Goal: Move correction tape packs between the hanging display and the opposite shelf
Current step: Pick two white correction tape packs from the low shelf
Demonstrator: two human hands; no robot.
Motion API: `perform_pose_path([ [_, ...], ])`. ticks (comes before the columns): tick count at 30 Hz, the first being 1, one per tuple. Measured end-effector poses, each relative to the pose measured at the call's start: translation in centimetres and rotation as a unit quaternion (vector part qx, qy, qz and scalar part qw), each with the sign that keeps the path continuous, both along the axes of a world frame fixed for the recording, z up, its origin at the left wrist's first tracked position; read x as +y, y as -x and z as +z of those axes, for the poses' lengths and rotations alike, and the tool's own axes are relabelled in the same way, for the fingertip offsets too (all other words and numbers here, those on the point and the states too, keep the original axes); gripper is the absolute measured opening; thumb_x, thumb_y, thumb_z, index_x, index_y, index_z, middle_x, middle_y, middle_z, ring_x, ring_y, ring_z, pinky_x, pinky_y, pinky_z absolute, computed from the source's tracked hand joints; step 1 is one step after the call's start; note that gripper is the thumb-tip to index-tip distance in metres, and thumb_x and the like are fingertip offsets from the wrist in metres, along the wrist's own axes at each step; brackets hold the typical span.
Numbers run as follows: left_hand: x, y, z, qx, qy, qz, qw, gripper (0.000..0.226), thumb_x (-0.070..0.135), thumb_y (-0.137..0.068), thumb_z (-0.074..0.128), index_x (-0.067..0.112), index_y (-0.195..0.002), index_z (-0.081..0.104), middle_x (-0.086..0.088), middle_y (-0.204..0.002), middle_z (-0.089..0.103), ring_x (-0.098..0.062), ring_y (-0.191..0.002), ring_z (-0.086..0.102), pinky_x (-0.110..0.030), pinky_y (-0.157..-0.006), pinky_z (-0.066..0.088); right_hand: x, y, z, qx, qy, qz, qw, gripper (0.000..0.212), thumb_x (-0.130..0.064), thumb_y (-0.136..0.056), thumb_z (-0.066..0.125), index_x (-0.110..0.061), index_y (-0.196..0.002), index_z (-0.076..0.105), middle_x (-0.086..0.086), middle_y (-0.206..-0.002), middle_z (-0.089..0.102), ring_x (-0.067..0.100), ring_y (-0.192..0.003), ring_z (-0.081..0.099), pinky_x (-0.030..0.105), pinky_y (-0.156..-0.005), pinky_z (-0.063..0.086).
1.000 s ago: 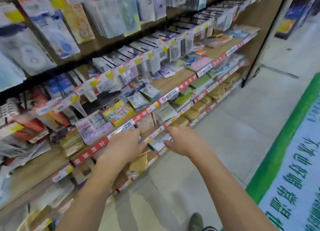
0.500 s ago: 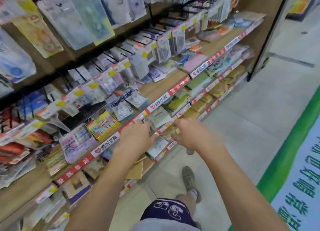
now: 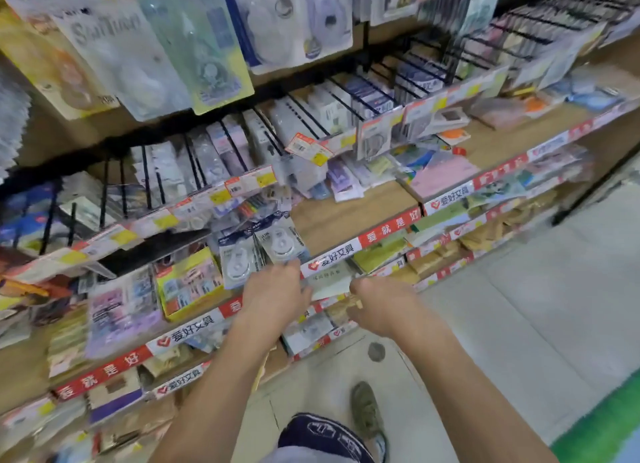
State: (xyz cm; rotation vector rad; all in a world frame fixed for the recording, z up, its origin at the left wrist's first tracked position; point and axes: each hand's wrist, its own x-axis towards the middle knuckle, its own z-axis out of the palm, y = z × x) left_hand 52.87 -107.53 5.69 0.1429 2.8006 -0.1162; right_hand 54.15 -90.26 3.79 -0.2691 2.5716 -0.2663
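Along the shelf [image 3: 349,216], both hands at the front edge

Two correction tape packs [image 3: 258,251] lie flat on the wood; left hand [image 3: 273,296] touches the nearer one's lower edge, grip hidden. Right hand [image 3: 381,306] curled, contents unclear. Packs look light, stiff, slippery (take the card edge).

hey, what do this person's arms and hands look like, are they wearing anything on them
Both forearms are bare, with no sleeves in view. The left hand and right hand have no gloves, and no watch, bracelet or rings are visible, though the picture is somewhat blurred.
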Motion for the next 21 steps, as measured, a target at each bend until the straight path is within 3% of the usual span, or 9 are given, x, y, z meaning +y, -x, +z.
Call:
perform_pose_path([
  [2,0.0,1.8,-0.4,-0.001,-0.006,0.025,1.0,0.037,0.044,-0.102,0.046,0.016,-0.126,0.051,-0.008,-0.12,0.063,-0.029,-0.11,0.06,-0.037,-0.078,0.043,-0.2,2.8,-0.2,-0.009,0.008,0.02,1.0,0.043,-0.032,-0.101,0.051,-0.013,-0.139,0.05,0.012,-0.134,0.058,0.031,-0.121,0.057,0.036,-0.088,0.046],
  [6,-0.7,4.3,-1.4,-0.035,-0.009,0.097,0.995,0.039,0.048,-0.102,0.045,0.023,-0.131,0.052,-0.004,-0.128,0.061,-0.027,-0.118,0.057,-0.038,-0.091,0.045,-1.6,6.9,-1.1,-0.006,0.02,0.081,0.996,0.042,-0.032,-0.101,0.05,-0.014,-0.139,0.05,0.013,-0.136,0.057,0.032,-0.124,0.054,0.039,-0.098,0.046],
  [9,-2.2,4.9,-2.4,-0.031,-0.031,0.133,0.99,0.037,0.046,-0.102,0.046,0.019,-0.125,0.056,-0.004,-0.122,0.064,-0.026,-0.113,0.06,-0.037,-0.086,0.046,-3.1,9.4,-2.4,-0.023,0.029,0.118,0.992,0.041,-0.031,-0.1,0.049,-0.013,-0.137,0.052,0.013,-0.138,0.055,0.032,-0.127,0.053,0.041,-0.103,0.046],
  [11,-3.6,5.0,-2.9,-0.021,-0.046,0.169,0.984,0.035,0.044,-0.101,0.049,0.019,-0.124,0.059,-0.003,-0.12,0.066,-0.026,-0.11,0.063,-0.035,-0.08,0.049,-4.1,11.2,-3.5,-0.036,0.032,0.142,0.989,0.041,-0.034,-0.099,0.051,-0.013,-0.134,0.054,0.013,-0.135,0.057,0.033,-0.123,0.054,0.044,-0.101,0.047],
  [21,-6.2,3.7,-4.2,-0.061,0.012,0.269,0.961,0.041,0.047,-0.102,0.046,0.02,-0.132,0.054,-0.004,-0.121,0.067,-0.025,-0.112,0.064,-0.036,-0.082,0.051,-7.4,19.6,-9.0,-0.047,0.024,0.194,0.979,0.034,-0.037,-0.099,0.052,-0.009,-0.117,0.058,0.014,-0.117,0.063,0.033,-0.106,0.061,0.035,-0.08,0.046],
])
